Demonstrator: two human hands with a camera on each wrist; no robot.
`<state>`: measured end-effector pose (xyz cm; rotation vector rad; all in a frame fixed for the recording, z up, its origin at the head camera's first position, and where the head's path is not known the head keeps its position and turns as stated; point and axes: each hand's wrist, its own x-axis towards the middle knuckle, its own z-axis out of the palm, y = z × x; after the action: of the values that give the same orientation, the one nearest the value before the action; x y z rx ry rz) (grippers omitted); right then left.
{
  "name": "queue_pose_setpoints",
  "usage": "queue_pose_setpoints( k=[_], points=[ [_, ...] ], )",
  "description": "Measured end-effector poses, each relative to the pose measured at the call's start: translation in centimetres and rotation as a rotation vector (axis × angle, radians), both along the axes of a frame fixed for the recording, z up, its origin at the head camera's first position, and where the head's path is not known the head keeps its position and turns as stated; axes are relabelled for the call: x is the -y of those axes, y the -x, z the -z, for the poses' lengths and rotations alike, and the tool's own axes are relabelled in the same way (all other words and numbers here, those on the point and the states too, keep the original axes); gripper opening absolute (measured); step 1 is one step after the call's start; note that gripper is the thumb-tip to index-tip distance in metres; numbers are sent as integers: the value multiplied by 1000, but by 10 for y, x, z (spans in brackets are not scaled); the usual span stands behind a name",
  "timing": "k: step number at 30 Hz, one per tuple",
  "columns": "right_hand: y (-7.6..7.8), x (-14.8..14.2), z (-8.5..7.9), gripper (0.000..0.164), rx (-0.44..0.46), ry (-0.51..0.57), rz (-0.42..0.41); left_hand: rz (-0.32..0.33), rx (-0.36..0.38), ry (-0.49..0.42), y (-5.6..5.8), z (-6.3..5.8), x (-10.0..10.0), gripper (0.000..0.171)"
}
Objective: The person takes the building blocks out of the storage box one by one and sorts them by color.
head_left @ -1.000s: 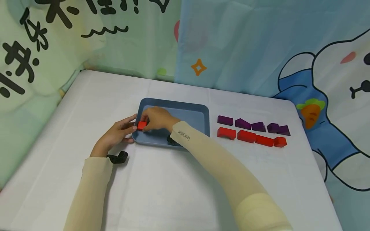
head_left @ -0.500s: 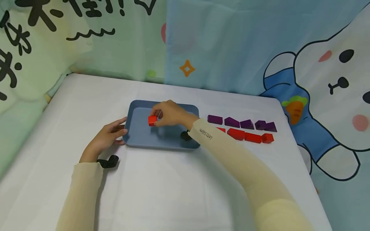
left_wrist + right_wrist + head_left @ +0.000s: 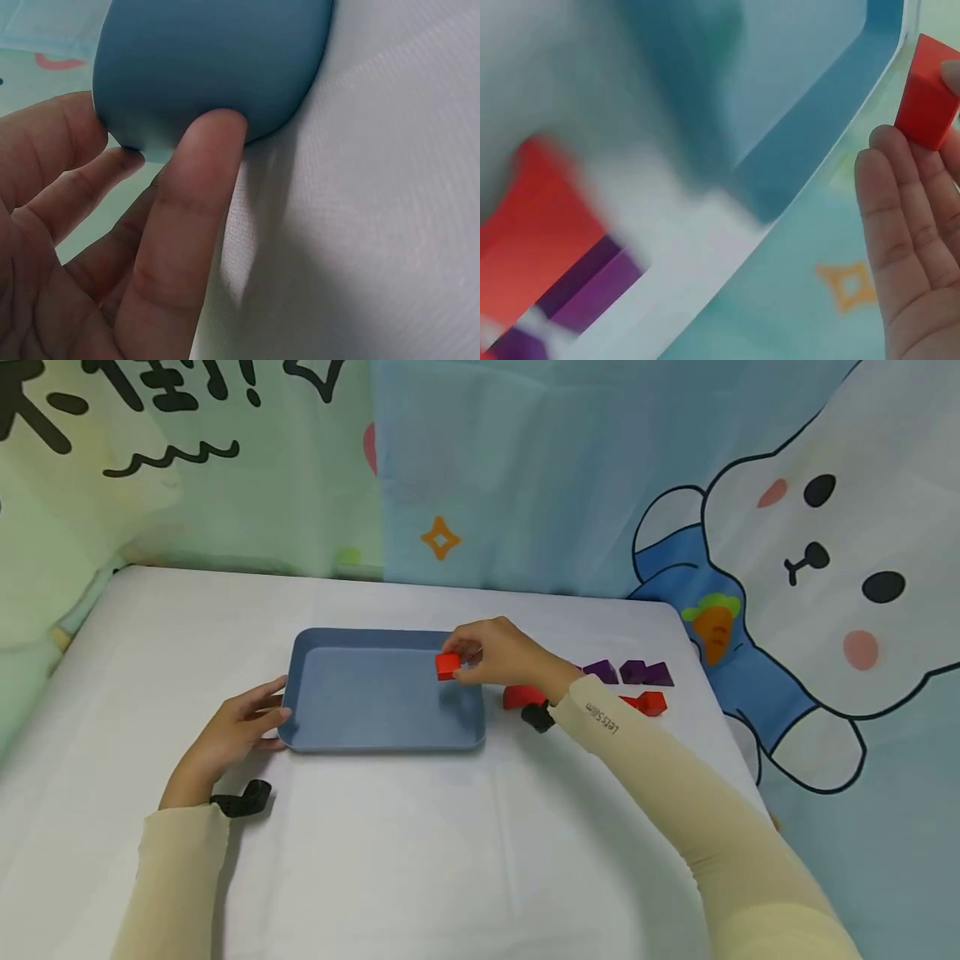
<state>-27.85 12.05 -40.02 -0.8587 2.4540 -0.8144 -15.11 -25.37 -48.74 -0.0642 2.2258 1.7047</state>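
My right hand (image 3: 506,652) pinches a small red block (image 3: 447,666) between thumb and fingers, held above the right end of the blue-grey tray (image 3: 382,747). In the right wrist view the red block (image 3: 930,94) sits at the fingertips. At the tray's left end is my left hand (image 3: 236,727); its fairly straight thumb and fingers touch the outer edge. The left wrist view has the thumb (image 3: 202,172) lying against the tray's wall (image 3: 217,52) and the index fingertip at its rim.
Right of the tray are red blocks (image 3: 523,697) and, behind them, purple blocks (image 3: 633,672), partly hidden by my right arm. A white cloth covers the table (image 3: 390,852). A printed curtain (image 3: 517,468) hangs behind it.
My right hand has lifted the red block from the tray's left end and carried it rightward. The left hand stays at the tray's edge. The head view has turned right.
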Motion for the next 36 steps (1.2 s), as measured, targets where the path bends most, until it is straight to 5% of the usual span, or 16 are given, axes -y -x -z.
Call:
queue_pose_setpoints(
  k=[24, 36],
  points=[
    [-18, -114, -8, 39, 27, -96, 299, -47, -91, 56, -12, 1, 32, 62],
    [-29, -170, 1, 41, 11, -117, 417, -56, -72, 95, -19, 2, 42, 65]
  ],
)
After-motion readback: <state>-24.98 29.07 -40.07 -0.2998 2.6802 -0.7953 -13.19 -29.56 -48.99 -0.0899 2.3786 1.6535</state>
